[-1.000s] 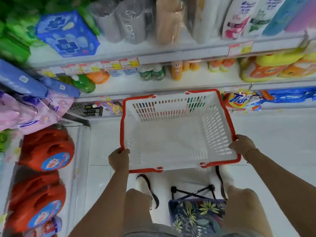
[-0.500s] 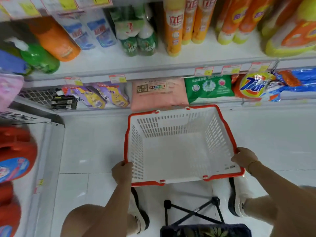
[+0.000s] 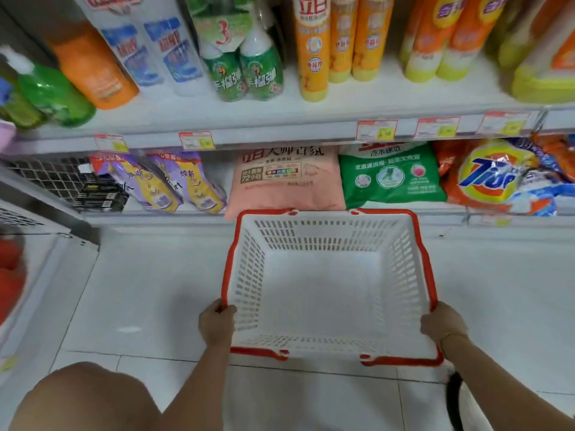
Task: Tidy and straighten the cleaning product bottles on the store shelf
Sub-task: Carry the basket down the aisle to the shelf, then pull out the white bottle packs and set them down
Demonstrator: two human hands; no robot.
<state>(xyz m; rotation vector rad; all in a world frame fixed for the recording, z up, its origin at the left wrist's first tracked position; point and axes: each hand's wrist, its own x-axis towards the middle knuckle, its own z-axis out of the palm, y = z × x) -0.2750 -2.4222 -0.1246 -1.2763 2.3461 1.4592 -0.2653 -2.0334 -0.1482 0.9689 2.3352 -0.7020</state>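
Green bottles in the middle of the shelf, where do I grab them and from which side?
Probably from the front, round the lower bodies of the green bottles: a collar joins their necks, and white bottles and a tall orange bottle crowd their sides. Free the right hand from the basket first.
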